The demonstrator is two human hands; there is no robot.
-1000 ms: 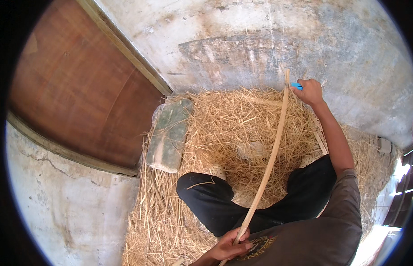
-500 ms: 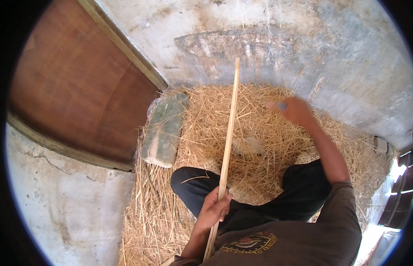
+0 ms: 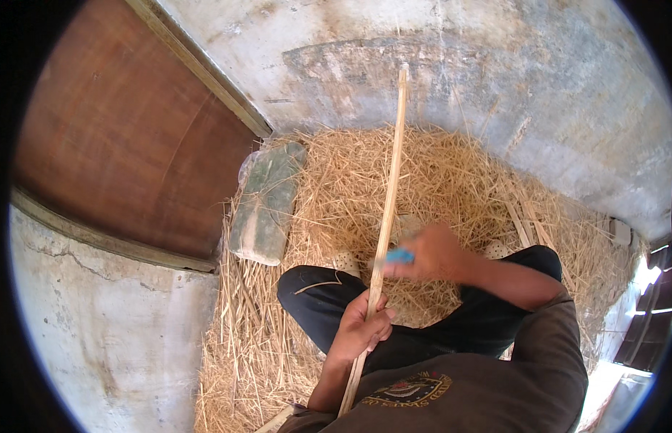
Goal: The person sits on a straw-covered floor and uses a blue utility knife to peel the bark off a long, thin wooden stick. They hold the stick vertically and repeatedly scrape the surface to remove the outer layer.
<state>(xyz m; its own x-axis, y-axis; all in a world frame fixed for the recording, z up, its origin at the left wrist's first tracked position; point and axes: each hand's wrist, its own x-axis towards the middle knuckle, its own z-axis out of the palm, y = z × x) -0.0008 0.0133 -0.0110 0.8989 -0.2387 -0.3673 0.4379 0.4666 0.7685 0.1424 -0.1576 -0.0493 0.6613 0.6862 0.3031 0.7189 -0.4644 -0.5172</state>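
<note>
A long, pale wooden strip (image 3: 393,180) slants up and away from my lap, its far end in front of the wall. My left hand (image 3: 359,328) is closed around its lower part. Just above that grip, my right hand (image 3: 431,252) is closed on a small blue-handled tool (image 3: 400,256), which meets the strip's right side. Motion blur smears the tool, so its blade shape cannot be made out. The strip's near end runs down beside my shirt.
Pale shavings (image 3: 437,173) cover the floor around my crossed legs. A greenish stone block (image 3: 267,206) lies to the left, near a brown door panel (image 3: 133,130). The stained wall (image 3: 552,94) stands ahead. Loose strips (image 3: 527,216) lie on the shavings at right.
My right hand has come down and left from over the shavings to the strip, with the blue-handled tool. The strip's far end has shifted slightly up and right.
</note>
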